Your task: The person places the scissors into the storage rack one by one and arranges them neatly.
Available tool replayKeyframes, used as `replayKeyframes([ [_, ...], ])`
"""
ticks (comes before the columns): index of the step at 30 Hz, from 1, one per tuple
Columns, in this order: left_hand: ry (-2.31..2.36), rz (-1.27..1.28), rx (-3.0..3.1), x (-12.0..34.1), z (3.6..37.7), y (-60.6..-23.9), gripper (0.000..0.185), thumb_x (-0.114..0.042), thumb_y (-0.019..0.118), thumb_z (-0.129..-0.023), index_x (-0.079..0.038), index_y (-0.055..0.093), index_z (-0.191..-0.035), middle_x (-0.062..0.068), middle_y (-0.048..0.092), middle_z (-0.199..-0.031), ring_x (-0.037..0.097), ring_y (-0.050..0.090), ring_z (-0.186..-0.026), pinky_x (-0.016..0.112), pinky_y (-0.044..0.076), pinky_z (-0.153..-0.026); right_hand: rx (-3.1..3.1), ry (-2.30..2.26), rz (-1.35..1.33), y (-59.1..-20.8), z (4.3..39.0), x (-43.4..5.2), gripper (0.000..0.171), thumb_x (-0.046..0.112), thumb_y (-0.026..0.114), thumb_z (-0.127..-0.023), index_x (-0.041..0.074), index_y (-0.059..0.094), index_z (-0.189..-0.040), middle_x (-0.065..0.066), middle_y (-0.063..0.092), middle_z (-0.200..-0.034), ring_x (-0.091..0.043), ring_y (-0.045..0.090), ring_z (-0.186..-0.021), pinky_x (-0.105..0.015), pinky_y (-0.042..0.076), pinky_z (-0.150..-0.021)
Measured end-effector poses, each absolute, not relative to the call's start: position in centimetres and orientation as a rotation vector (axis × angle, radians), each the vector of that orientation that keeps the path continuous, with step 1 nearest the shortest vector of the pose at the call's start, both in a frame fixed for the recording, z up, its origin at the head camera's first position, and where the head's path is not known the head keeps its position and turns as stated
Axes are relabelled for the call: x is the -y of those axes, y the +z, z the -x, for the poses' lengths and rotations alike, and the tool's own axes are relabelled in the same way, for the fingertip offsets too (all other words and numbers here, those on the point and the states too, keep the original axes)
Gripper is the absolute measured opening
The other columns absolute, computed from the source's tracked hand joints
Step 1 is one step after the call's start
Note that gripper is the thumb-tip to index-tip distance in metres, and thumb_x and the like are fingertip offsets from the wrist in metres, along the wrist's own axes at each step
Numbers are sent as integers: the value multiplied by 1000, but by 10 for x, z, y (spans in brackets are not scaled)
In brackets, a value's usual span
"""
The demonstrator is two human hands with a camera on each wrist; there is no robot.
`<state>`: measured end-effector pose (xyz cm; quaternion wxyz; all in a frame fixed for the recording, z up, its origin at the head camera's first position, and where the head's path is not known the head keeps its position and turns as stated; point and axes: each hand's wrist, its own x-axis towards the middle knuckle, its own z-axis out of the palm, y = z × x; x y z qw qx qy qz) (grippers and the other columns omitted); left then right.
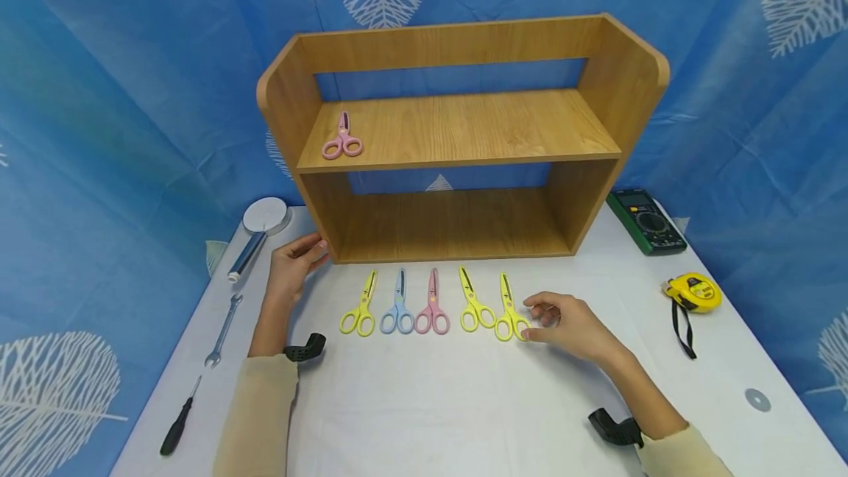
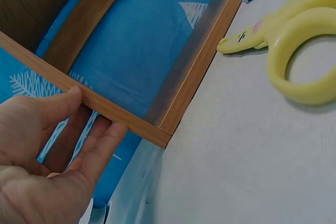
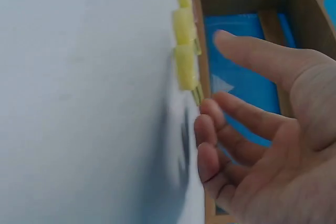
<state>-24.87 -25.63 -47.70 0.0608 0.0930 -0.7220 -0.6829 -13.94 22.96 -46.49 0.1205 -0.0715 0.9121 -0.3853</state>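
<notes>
A wooden two-tier shelf [image 1: 457,127] stands at the back of the table. My left hand [image 1: 296,267] touches the lower left side panel, thumb at its front edge and fingers along the outer side [image 2: 58,166]. Before the shelf lies a row of scissors: yellow scissors [image 1: 361,313] at left, then blue scissors [image 1: 399,308], pink scissors [image 1: 433,308], yellow scissors [image 1: 472,305] and rightmost yellow scissors [image 1: 509,313]. My right hand [image 1: 566,324] is beside the rightmost pair, thumb apart from the fingers, thumb tip near a handle loop. Other pink scissors [image 1: 343,140] lie on the upper tier, at left.
On the left are a round white object [image 1: 265,215], a blue-handled tool [image 1: 246,256], a wrench [image 1: 224,331] and a screwdriver [image 1: 179,422]. On the right lie a green multimeter [image 1: 648,222], a yellow tape measure [image 1: 693,293] and a grey disc [image 1: 758,400].
</notes>
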Motion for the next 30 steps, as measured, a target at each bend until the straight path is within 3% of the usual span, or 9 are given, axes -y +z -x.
replayKeyframes([
  [7,-2080,-308,2129,252,248,-478,43,-11,76,-94,0,66,-134,4,71,-118,9,72,-101,31,62,-93,-2694,-1014,230,-473,136,-227,41,20,92,-78,9,70,-110,-2,60,-93,-18,49,-86,-25,42,-69],
  [12,-2009,-349,2153,251,248,-479,43,-13,80,-92,-3,69,-132,10,71,-124,7,72,-98,26,63,-89,-2730,-1000,224,-474,135,-223,33,16,90,-78,8,71,-105,-1,61,-89,-17,51,-83,-24,43,-66],
  [19,-1968,-367,2197,247,247,-479,48,-15,81,-91,-10,67,-137,14,66,-139,15,71,-112,25,62,-90,-2636,-1158,70,-474,135,-224,35,10,82,-80,6,70,-113,-2,72,-89,-16,63,-78,-26,53,-63],
  [25,-1974,-385,2180,244,248,-479,48,-12,80,-91,-11,67,-137,14,65,-140,29,67,-124,27,62,-92,-2542,-1277,41,-476,135,-223,47,10,82,-81,4,66,-125,-3,74,-87,-16,65,-72,-26,51,-58],
  [30,-1979,-383,2173,244,250,-480,48,-13,80,-91,-11,67,-137,13,65,-141,30,67,-125,26,62,-90,-2516,-1338,77,-475,136,-218,48,17,82,-87,2,67,-130,-3,74,-88,-15,66,-73,-24,51,-58],
])
